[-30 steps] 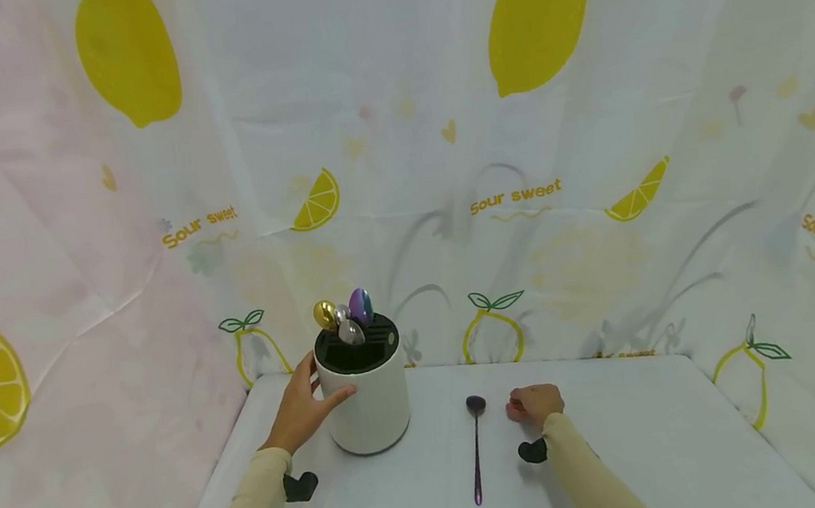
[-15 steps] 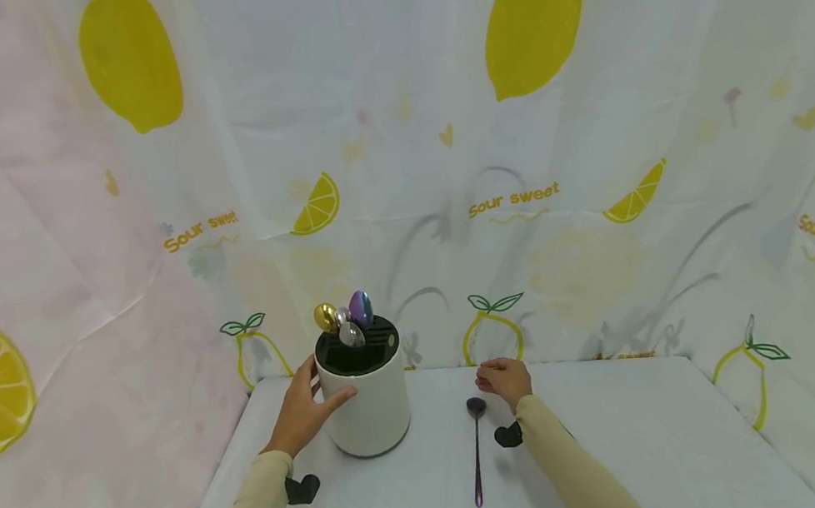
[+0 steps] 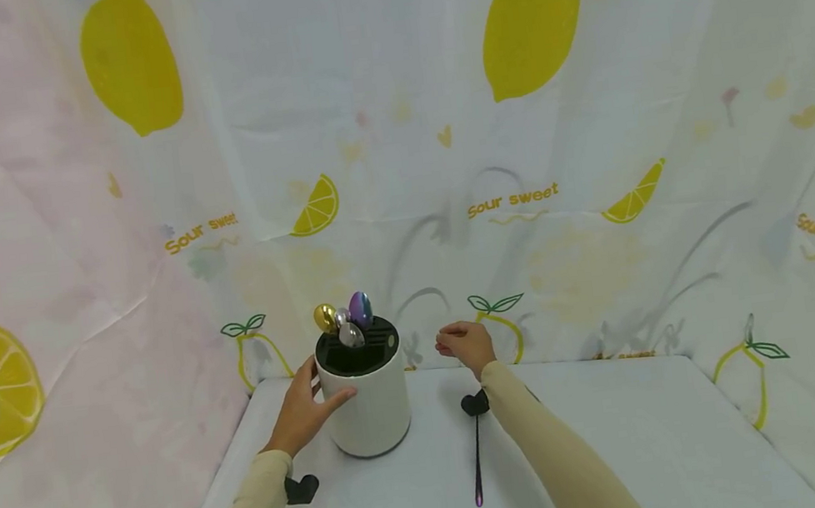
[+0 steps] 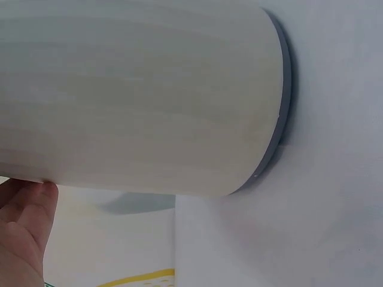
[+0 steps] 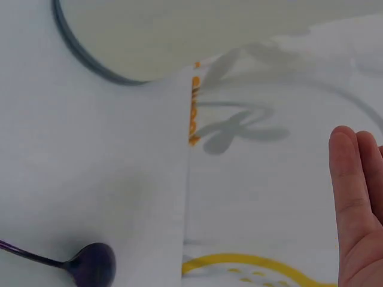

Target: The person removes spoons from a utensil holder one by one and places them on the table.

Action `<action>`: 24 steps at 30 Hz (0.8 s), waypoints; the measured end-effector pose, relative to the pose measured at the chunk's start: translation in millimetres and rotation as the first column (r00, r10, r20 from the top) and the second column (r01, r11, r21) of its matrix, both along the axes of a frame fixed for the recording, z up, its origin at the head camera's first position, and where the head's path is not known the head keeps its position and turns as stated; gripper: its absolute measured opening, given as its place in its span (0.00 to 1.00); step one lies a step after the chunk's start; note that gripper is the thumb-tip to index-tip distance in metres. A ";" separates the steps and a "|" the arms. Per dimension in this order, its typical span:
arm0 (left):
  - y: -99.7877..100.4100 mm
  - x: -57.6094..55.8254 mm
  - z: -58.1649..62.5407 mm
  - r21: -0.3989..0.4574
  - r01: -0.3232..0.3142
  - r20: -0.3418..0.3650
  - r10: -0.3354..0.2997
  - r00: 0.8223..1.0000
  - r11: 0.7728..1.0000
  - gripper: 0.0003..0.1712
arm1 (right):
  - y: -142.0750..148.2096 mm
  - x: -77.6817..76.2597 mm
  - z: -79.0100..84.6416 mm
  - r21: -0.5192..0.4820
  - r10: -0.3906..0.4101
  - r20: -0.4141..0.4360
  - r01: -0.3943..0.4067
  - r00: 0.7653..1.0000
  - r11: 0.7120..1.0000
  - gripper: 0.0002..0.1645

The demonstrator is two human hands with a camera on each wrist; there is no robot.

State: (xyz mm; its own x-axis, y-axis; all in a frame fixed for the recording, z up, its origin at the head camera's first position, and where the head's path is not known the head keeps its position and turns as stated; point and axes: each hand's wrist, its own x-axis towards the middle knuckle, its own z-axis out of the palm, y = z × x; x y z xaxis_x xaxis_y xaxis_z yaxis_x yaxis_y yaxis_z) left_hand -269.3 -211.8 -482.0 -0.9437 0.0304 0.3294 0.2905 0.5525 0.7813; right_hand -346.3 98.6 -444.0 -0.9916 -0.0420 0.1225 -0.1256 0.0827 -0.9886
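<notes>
A white cylindrical utensil holder (image 3: 369, 413) with a black slotted top stands upright at the table's left. My left hand (image 3: 298, 409) steadies it from the left side, thumb across its front and fingers behind; its wall fills much of the left wrist view. Gold, silver and purple-blue spoon heads (image 3: 361, 309) stick up from the top. A long-handled dark purple spoon (image 3: 477, 468) lies on the table, its bowl (image 5: 94, 264) visible in the right wrist view. Above it, right of the holder, my right hand (image 3: 469, 346) is raised, fingers extended and holding nothing.
A white cloth covers the table (image 3: 640, 437). Behind it hangs a lemon-print curtain (image 3: 397, 163), close to the back edge. Dark heart-shaped pieces (image 3: 302, 490) sit at both wrists; the right one overlaps the spoon's bowl in the head view.
My right hand has risen from the table right of the spoon and moved left toward the holder, its fingers uncurling. The left hand, holder and spoon have stayed put.
</notes>
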 end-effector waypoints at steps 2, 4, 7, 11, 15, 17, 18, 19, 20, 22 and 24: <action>0.9 -0.1 1.2 -0.003 0.003 0.002 -0.003 1.000 1.000 0.62 | -5.9 -1.3 9.6 0.001 0.015 -0.034 -0.015 0.999 1.000 0.15; 1.8 0.1 2.2 -0.001 0.000 0.005 0.000 1.000 1.000 0.62 | -10.9 -2.7 18.0 0.008 0.022 -0.064 -0.022 0.998 1.000 0.15; 2.2 0.4 3.5 0.002 -0.003 0.007 0.003 1.000 1.000 0.63 | -17.3 -3.3 29.4 0.010 0.042 -0.101 -0.041 0.994 0.999 0.13; 1.0 -0.3 2.7 0.001 -0.003 0.004 0.003 1.000 1.000 0.62 | -24.8 -4.1 39.9 -0.013 0.086 -0.119 -0.088 0.989 0.996 0.13; 0.0 -0.8 1.0 0.007 -0.008 0.005 0.008 1.000 1.000 0.61 | -32.9 -3.9 47.9 -0.029 0.136 -0.122 -0.140 0.983 0.990 0.14; -0.2 -0.5 0.4 0.000 -0.003 0.005 0.003 1.000 1.000 0.62 | -36.7 -2.4 52.2 -0.030 0.163 -0.128 -0.168 0.978 0.985 0.16; 0.0 -0.3 0.2 -0.002 -0.002 0.005 0.002 1.000 1.000 0.61 | -38.7 -1.1 54.8 -0.028 0.175 -0.130 -0.180 0.976 0.983 0.16; 0.1 -0.1 0.1 -0.004 -0.005 0.007 0.005 1.000 1.000 0.62 | -40.6 0.2 57.4 -0.031 0.190 -0.130 -0.195 0.973 0.980 0.17; 0.2 0.2 0.0 -0.007 -0.006 0.009 0.006 1.000 1.000 0.62 | -42.7 1.7 59.9 -0.028 0.201 -0.127 -0.206 0.971 0.978 0.18; 0.4 0.8 0.1 -0.009 -0.011 0.013 0.011 1.000 1.000 0.62 | -46.9 4.1 64.0 -0.023 0.226 -0.130 -0.231 0.965 0.973 0.18; 0.6 1.4 0.6 -0.010 -0.009 0.015 0.010 1.000 1.000 0.62 | -51.3 6.0 67.3 -0.019 0.250 -0.131 -0.255 0.959 0.967 0.17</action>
